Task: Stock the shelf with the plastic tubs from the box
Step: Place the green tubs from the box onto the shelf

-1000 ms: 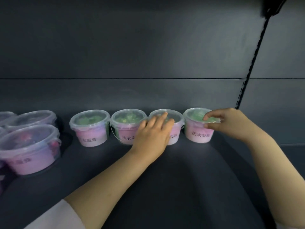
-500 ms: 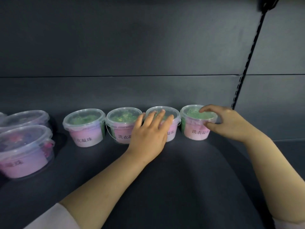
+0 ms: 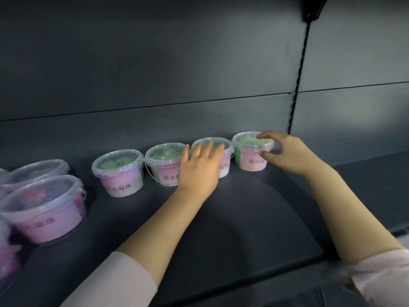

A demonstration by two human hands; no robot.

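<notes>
Several small clear-lidded tubs with pink labels and green contents stand in a row at the back of the dark shelf (image 3: 243, 218). My left hand (image 3: 199, 168) lies flat against the front of the third tub (image 3: 225, 161), fingers stretched up onto its lid, hiding most of it. My right hand (image 3: 287, 152) is at the right side of the rightmost tub (image 3: 250, 155), index finger over the lid rim and thumb beside the wall, spread apart. To the left stand the first tub (image 3: 118, 173) and the second tub (image 3: 163, 166), untouched.
Larger pink tubs (image 3: 44, 209) crowd the shelf's left end, one behind another. A dark back panel (image 3: 177, 63) rises behind the row. A slotted upright strip (image 3: 295, 107) runs just behind the rightmost tub. Bare shelf extends in front of and right of the row.
My right hand has loosened from a pinch on the rightmost tub's rim to spread fingers. My left hand has stayed on the third tub. The view has tilted.
</notes>
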